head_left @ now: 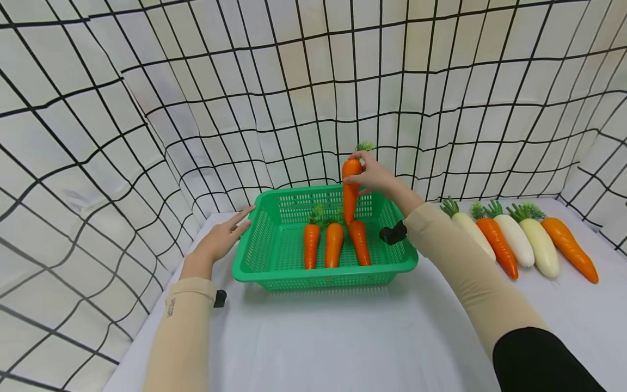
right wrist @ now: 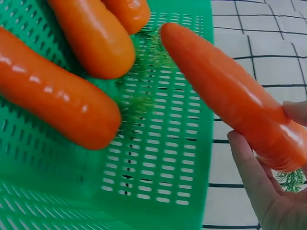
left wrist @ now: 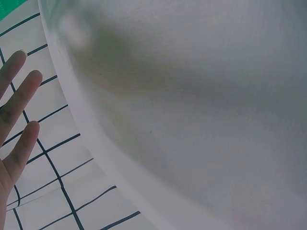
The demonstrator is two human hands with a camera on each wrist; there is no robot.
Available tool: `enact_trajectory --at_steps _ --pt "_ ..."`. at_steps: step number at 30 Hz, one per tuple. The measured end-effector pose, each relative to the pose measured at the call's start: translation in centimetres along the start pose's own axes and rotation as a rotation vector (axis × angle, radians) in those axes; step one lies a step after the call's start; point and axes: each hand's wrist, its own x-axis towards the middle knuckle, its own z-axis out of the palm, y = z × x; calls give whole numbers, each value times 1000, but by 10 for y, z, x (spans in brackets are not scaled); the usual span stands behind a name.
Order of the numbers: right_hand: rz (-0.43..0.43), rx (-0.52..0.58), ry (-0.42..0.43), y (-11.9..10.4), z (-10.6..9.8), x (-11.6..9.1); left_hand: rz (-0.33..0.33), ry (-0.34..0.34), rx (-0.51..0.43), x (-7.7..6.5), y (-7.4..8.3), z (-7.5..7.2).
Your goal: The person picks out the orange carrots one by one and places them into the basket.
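Note:
My right hand (head_left: 373, 173) grips an orange carrot (head_left: 350, 188) near its leafy top, tip pointing down over the back of a green plastic basket (head_left: 274, 280). In the right wrist view the thumb and fingers pinch the thick end of this carrot (right wrist: 235, 91). Three more carrots (head_left: 334, 245) lie side by side in the basket, their green tops toward the back wall. Beside the basket's left rim is my left hand (head_left: 220, 239), fingers extended and holding nothing. Spread fingers (left wrist: 21, 103) of that hand show in the left wrist view.
To the right on the white tablecloth (head_left: 343, 337) lies a row of white radishes (head_left: 514, 239) and carrots (head_left: 568, 247) with green tops. A black wire grid (head_left: 303, 87) over white cloth stands close behind the basket and along both sides.

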Motion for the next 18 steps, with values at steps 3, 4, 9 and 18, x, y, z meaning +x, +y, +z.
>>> enact_trajectory --at_steps 3,4,9,18 --pt "-9 -18 -17 6 6 3 -1 0 -1 1 1 1" --pt "-15 -28 -21 7 8 3 -2 2 0 0 1 1" --pt "-18 -24 -45 14 16 5 -3 7 2 1 0 2" --pt "83 -187 -139 25 24 3 -5 4 -10 1 0 2"
